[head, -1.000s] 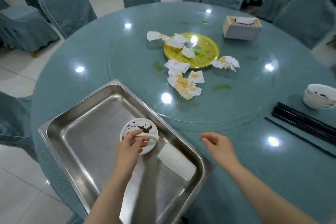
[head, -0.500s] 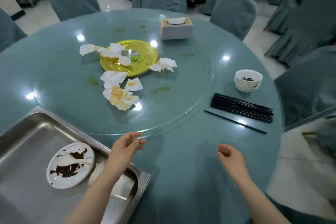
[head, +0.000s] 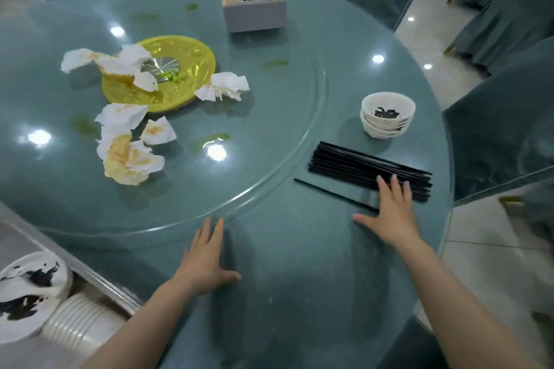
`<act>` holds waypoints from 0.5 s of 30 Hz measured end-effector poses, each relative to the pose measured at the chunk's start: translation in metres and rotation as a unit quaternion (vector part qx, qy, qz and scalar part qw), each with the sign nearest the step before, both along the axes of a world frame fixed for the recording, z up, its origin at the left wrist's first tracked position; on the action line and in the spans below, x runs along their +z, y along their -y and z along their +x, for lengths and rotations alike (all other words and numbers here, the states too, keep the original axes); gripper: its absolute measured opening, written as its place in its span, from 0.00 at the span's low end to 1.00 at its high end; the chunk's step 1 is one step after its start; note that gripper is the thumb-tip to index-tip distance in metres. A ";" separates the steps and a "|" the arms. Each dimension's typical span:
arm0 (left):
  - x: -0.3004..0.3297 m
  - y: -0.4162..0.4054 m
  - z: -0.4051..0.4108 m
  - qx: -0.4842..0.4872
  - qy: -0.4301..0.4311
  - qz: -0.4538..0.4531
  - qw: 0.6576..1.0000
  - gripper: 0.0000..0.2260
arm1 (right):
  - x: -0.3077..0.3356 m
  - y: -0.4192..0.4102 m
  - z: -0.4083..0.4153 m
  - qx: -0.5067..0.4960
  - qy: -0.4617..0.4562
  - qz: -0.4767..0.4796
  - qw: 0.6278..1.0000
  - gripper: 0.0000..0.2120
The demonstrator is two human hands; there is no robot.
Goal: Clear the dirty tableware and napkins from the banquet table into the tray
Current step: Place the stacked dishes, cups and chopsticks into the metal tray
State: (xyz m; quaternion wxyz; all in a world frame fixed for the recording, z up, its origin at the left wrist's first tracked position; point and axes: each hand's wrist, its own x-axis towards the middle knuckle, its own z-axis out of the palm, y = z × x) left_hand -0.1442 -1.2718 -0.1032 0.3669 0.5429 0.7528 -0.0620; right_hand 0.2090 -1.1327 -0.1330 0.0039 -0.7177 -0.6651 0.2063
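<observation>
A pile of black chopsticks (head: 353, 165) lies on the teal table at the right, with one stray chopstick (head: 326, 193) in front of it. My right hand (head: 389, 213) is spread flat, fingertips touching the pile's near end. My left hand (head: 204, 257) rests open on the table, holding nothing. A stack of dirty white bowls (head: 386, 117) stands beyond the chopsticks. Stained napkins (head: 129, 156) lie around a yellow plate (head: 186, 54) on the glass turntable. The steel tray (head: 99, 278) at the lower left holds a smeared white plate (head: 27, 293) and stacked white cups (head: 78, 323).
A grey tissue box (head: 254, 12) sits at the far side of the turntable (head: 269, 129). Covered chairs (head: 497, 129) ring the table, close on the right. Green smears mark the glass. The table edge drops to tiled floor (head: 479, 249) at the right.
My left hand has left the tray and plate and come over to the table. My right hand has reached forward onto the chopsticks. The view has swung right.
</observation>
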 end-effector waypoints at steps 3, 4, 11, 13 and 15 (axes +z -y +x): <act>-0.013 0.008 0.009 -0.042 -0.090 -0.054 0.994 0.61 | -0.003 -0.033 0.016 0.050 0.060 -0.052 0.996 0.64; -0.015 0.010 0.009 -0.047 -0.102 -0.055 0.992 0.62 | -0.003 -0.042 0.020 0.063 0.072 -0.063 0.993 0.66; -0.014 0.011 0.009 -0.056 -0.122 -0.046 0.990 0.63 | -0.002 -0.075 0.030 0.086 0.055 -0.036 0.994 0.62; -0.015 0.012 0.008 -0.051 -0.115 -0.040 0.991 0.63 | -0.004 -0.069 0.028 0.095 0.051 0.015 0.994 0.55; -0.016 0.013 0.007 -0.046 -0.111 -0.036 0.992 0.63 | -0.006 -0.058 0.025 0.112 0.038 0.046 0.992 0.44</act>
